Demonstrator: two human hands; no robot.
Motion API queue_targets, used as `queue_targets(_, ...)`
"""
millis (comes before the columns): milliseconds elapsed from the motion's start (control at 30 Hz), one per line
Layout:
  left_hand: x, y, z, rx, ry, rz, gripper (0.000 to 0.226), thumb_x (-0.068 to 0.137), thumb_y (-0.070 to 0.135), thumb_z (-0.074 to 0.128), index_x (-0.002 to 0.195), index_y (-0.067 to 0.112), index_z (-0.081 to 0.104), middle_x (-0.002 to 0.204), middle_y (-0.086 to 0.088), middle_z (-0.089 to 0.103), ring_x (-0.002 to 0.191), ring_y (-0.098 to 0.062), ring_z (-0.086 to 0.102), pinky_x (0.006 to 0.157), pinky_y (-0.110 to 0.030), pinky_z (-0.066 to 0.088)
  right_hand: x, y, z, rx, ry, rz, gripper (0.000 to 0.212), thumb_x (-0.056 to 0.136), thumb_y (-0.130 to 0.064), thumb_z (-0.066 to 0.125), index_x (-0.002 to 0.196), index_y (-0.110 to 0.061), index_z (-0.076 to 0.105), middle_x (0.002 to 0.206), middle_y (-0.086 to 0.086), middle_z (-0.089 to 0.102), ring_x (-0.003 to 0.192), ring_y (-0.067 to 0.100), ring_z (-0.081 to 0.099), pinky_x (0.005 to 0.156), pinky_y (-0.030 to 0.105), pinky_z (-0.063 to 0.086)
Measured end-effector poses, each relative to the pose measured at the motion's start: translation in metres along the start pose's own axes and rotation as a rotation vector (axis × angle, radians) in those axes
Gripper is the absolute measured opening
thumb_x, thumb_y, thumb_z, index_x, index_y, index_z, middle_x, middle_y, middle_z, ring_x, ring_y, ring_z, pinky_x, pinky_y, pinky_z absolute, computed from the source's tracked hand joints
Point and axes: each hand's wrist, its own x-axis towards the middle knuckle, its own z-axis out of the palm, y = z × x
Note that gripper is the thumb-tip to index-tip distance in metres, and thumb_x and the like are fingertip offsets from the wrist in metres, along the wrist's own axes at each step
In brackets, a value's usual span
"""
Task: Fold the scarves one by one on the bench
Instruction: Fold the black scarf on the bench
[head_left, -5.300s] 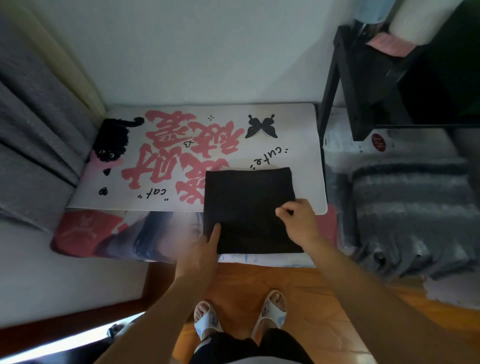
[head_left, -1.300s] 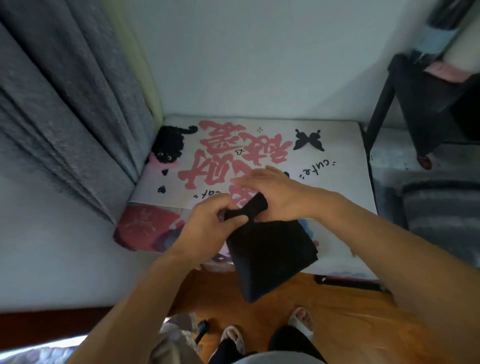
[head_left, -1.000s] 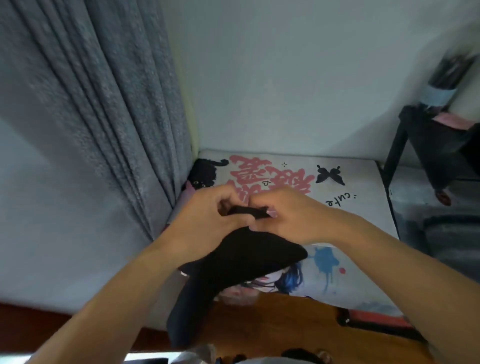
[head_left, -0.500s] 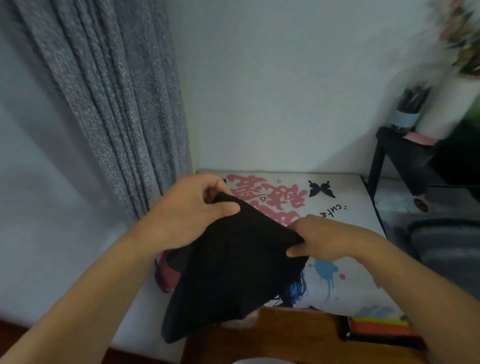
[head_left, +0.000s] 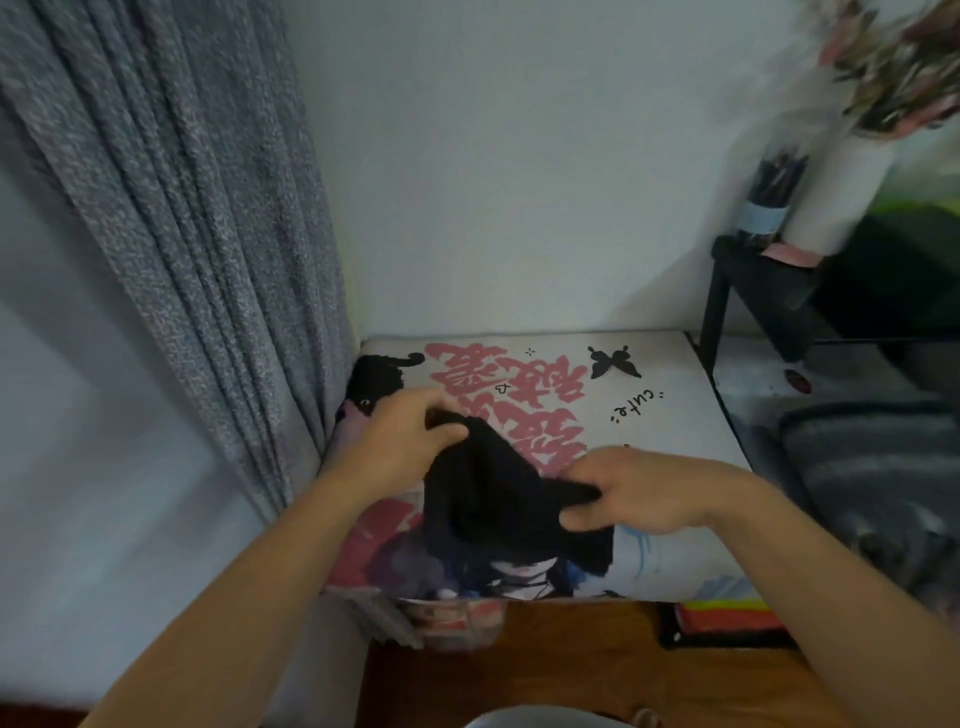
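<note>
Wooden floor (head_left: 571, 686) lies nearest, below the front edge of the bench (head_left: 675, 415), with two bare forearms reaching in from the bottom corners. Just past the bench's front edge, a black scarf (head_left: 498, 509) hangs between the two hands, bunched and loosely folded, above the near half of the bench. Its top edge runs as a slanting line from upper left down to lower right, so the long axis goes roughly left to right, higher at the left end; the rest of the cloth sags toward the near edge of the bench, and whether it touches the cover there is unclear. The right hand (head_left: 644, 493) pinches the scarf's right corner, thumb under and fingers curled over the cloth. The left hand (head_left: 405, 436), slightly farther off and higher, grips the left corner with its fingers curled round a bunch of fabric. Beyond the hands, the bench's printed cover shows big pink characters, a black cat at the far left and a black butterfly (head_left: 613, 361) toward the far right. A grey curtain (head_left: 182, 234) hangs at the left, touching the bench's left end. A black stand (head_left: 753, 301) is at the right, against the pale wall (head_left: 519, 182) behind.
</note>
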Motion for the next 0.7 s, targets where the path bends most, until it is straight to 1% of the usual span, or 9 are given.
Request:
queue_targets(33, -0.003, 0.002, -0.001, -0.121, -0.068, 0.047, 0.019, 0.090, 0.017, 0.075, 0.082, 0.033, 0.067, 0.077, 0.015, 0.067, 0.076, 0.001, 0.062, 0.077, -0.024, 0.050, -0.005, -0.004, -0.001, 0.042, -0.041, -0.010, 0.010, 0.098, -0.028, 0.061, 0.098, -0.037, 0.067, 0.096, -0.022, 0.070, 0.093, -0.003, 0.064, 0.077, 0.013, 0.045)
queue_targets(67, -0.004, 0.004, -0.007, -0.259, -0.109, 0.069, 0.020, 0.090, 0.013, 0.075, 0.083, 0.031, 0.070, 0.077, 0.015, 0.070, 0.077, 0.002, 0.064, 0.077, -0.020, 0.049, -0.010, -0.005, -0.004, 0.141, 0.002, -0.007, 0.011, 0.098, -0.024, 0.062, 0.101, -0.032, 0.068, 0.097, -0.019, 0.071, 0.090, -0.006, 0.065, 0.076, 0.010, 0.046)
queue_targets(167, -0.002, -0.001, -0.031, -0.659, -0.081, 0.051, 0.025, 0.088, 0.006, 0.070, 0.081, 0.029, 0.077, 0.083, 0.010, 0.074, 0.083, -0.005, 0.068, 0.078, -0.017, 0.053, -0.021, 0.002, -0.022, 0.525, 0.273, 0.035, 0.008, 0.095, -0.012, 0.061, 0.097, -0.019, 0.065, 0.092, -0.005, 0.072, 0.075, -0.002, 0.070, 0.061, 0.008, 0.049)
queue_targets(267, -0.004, 0.002, -0.037, -0.994, -0.120, 0.023, 0.011, 0.079, 0.017, 0.072, 0.089, 0.018, 0.076, 0.086, -0.002, 0.073, 0.081, -0.012, 0.068, 0.075, -0.020, 0.057, -0.021, 0.006, -0.024, 0.879, 0.350, -0.063, 0.020, 0.085, -0.009, 0.063, 0.104, -0.006, 0.070, 0.102, 0.013, 0.075, 0.091, 0.021, 0.074, 0.078, 0.026, 0.061)
queue_targets(333, -0.007, 0.012, -0.034, -1.137, -0.166, 0.028, 0.016, 0.086, 0.016, 0.064, 0.098, 0.006, 0.068, 0.090, -0.006, 0.073, 0.080, -0.014, 0.070, 0.072, -0.022, 0.059, -0.018, 0.007, -0.019, 1.029, 0.427, -0.097, 0.025, 0.083, -0.015, 0.061, 0.102, -0.008, 0.076, 0.107, 0.015, 0.074, 0.096, 0.028, 0.073, 0.088, 0.039, 0.059)
queue_targets(433, -0.006, 0.018, -0.030, -1.151, -0.230, 0.046, 0.007, 0.093, 0.013, 0.057, 0.096, 0.010, 0.062, 0.085, -0.001, 0.071, 0.076, -0.011, 0.067, 0.064, -0.024, 0.055, -0.014, 0.007, -0.013, 1.181, 0.544, -0.072, 0.031, 0.086, -0.023, 0.062, 0.111, -0.009, 0.072, 0.114, 0.015, 0.073, 0.103, 0.030, 0.071, 0.099, 0.047, 0.051)
queue_targets(533, 0.005, 0.010, -0.023, -0.966, -0.209, 0.024, 0.004, 0.098, 0.013, 0.059, 0.094, 0.015, 0.059, 0.081, 0.001, 0.065, 0.077, -0.014, 0.058, 0.063, -0.027, 0.049, -0.014, 0.008, -0.008, 1.168, 0.604, -0.053, 0.032, 0.093, -0.023, 0.061, 0.122, -0.011, 0.065, 0.116, 0.012, 0.073, 0.110, 0.029, 0.069, 0.103, 0.049, 0.048)
queue_targets(633, 0.014, 0.007, -0.021, -0.821, -0.120, 0.032, 0.015, 0.102, 0.009, 0.055, 0.094, 0.020, 0.060, 0.076, 0.005, 0.067, 0.073, -0.013, 0.059, 0.058, -0.025, 0.050, -0.022, 0.000, -0.005, 1.087, 0.630, -0.056, 0.024, 0.096, -0.024, 0.056, 0.116, -0.016, 0.067, 0.111, 0.007, 0.075, 0.103, 0.022, 0.072, 0.094, 0.042, 0.052)
queue_targets(700, 0.019, 0.013, -0.028, -0.771, -0.069, 0.083, 0.015, 0.102, 0.012, 0.056, 0.102, 0.025, 0.064, 0.084, 0.002, 0.071, 0.078, -0.015, 0.065, 0.061, -0.030, 0.053, -0.030, -0.011, -0.006, 1.069, 0.655, -0.086, 0.021, 0.096, -0.024, 0.055, 0.112, -0.018, 0.068, 0.106, 0.005, 0.076, 0.097, 0.019, 0.073, 0.087, 0.038, 0.054)
